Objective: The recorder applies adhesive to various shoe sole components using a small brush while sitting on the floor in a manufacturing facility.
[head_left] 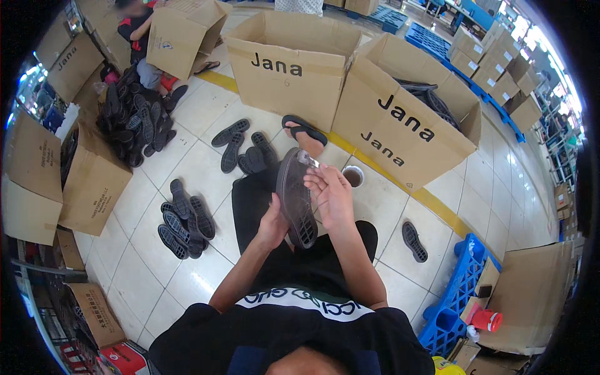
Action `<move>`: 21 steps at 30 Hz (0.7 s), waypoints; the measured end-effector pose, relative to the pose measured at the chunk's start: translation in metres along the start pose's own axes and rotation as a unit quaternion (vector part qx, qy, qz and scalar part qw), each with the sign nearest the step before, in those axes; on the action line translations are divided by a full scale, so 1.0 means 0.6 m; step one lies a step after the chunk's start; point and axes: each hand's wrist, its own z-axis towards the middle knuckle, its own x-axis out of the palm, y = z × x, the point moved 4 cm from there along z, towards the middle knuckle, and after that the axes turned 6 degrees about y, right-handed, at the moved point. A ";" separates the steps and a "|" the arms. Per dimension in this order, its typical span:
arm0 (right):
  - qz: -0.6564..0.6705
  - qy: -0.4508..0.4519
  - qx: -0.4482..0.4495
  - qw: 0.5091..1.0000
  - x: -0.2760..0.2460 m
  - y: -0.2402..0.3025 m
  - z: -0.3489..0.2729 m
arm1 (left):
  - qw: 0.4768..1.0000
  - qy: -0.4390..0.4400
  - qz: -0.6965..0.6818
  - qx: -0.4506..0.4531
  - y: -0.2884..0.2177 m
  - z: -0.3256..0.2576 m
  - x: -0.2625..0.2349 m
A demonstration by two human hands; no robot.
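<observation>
Shoe sole [294, 199] is held between both hands, its long axis near twelve-to-six. The left hand [272, 224] grips its eight-o'clock edge; the right hand [331, 190], at three, pinches a small shiny piece [306, 159] by its upper end. A cup [353, 167] sits towards two, loose soles [181, 219] near nine.

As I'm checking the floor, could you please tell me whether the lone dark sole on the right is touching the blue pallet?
Apart: the head view shows pale floor tile between the dark sole and the blue pallet.
</observation>
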 end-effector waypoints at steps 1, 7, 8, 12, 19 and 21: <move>0.004 0.000 -0.003 1.000 0.002 0.001 0.001 | 1.000 0.010 0.006 -0.003 -0.001 -0.001 0.003; 0.001 0.002 0.008 1.000 0.002 -0.005 0.000 | 1.000 0.016 0.022 0.003 0.007 -0.006 -0.007; -0.002 -0.001 0.010 1.000 0.000 -0.006 -0.001 | 1.000 0.009 0.025 0.004 0.009 -0.006 -0.009; 0.022 -0.010 0.014 1.000 -0.002 -0.002 -0.005 | 0.999 0.018 0.045 0.000 0.012 -0.008 -0.002; -0.188 0.100 -0.026 0.977 0.014 0.020 -0.021 | 0.999 0.024 0.034 0.006 -0.020 -0.004 0.017; -0.303 0.146 -0.038 0.941 0.020 0.030 -0.033 | 0.998 0.035 0.042 0.017 -0.042 0.001 0.029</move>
